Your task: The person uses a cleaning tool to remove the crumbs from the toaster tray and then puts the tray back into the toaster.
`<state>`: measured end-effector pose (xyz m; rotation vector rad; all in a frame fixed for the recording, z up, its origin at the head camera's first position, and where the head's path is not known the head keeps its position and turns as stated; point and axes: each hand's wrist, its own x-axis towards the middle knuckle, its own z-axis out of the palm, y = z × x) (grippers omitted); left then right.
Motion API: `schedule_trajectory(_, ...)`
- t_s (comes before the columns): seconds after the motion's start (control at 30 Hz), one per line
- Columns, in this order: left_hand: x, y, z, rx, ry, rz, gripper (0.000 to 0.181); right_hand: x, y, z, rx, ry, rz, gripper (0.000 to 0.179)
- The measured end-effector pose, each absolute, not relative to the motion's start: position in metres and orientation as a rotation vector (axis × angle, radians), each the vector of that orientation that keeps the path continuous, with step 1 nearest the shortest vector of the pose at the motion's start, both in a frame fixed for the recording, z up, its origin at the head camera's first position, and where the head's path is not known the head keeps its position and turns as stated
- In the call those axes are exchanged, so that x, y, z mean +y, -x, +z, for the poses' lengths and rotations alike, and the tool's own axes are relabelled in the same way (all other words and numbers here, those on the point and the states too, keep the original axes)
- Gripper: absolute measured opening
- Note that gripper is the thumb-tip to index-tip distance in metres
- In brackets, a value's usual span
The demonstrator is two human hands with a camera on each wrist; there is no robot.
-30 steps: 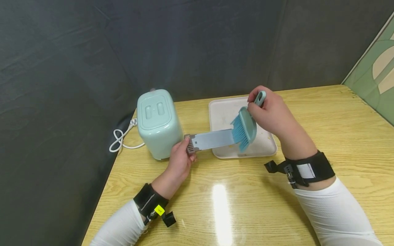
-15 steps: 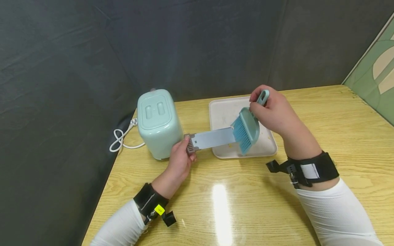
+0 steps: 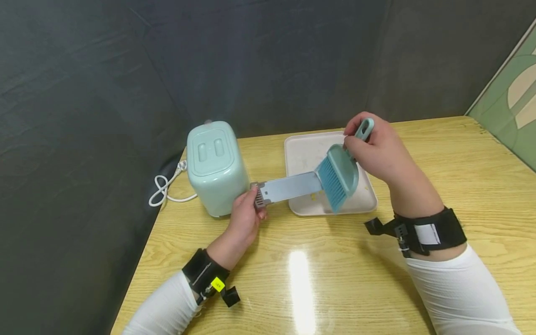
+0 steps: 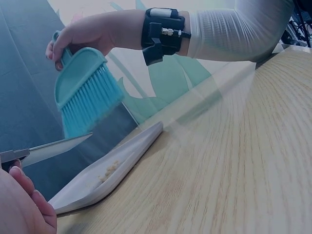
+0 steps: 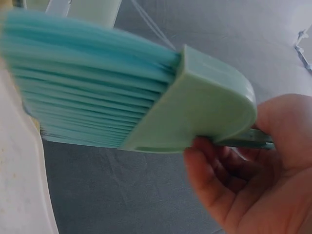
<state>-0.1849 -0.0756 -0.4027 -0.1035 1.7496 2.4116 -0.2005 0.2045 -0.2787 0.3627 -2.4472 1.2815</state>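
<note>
My left hand [image 3: 243, 216] grips the grey slotted end of a flat metal crumb tray [image 3: 291, 187], thumb on top. The metal plate reaches right, above a white serving tray [image 3: 303, 144]. My right hand [image 3: 378, 151] pinches the handle of a mint hand brush [image 3: 345, 167], whose blue bristles [image 4: 92, 105] hang down at the crumb tray's far end. In the right wrist view the brush head [image 5: 209, 97] hides most of what lies behind it. Pale crumbs [image 4: 109, 170] lie in the white tray below.
A mint toaster [image 3: 217, 177] with its lid on stands just left of my left hand. Its white cord [image 3: 161, 188] loops on the wooden table [image 3: 343, 279] beside it. A dark cloth wall [image 3: 293, 65] rises close behind.
My right hand has drawn the brush a little to the right, so its bristles have slid toward the tip of the crumb tray. My left hand has stayed almost still.
</note>
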Motion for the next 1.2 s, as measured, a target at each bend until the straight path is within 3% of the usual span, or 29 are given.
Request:
schedule_trajectory(0.37, -0.071, 0.182, -0.402, 1.754, 0.084, 2.407, 0.041, 0.189, 0.204, -0.289, -2.452, -0.333, 1.261, 0.012)
schedule_trajectory(1.2, -0.073, 0.184, -0.404, 1.723, 0.071, 2.447, 0.041, 0.205, 0.212, -0.290, -2.619, -0.325, 1.233, 0.017)
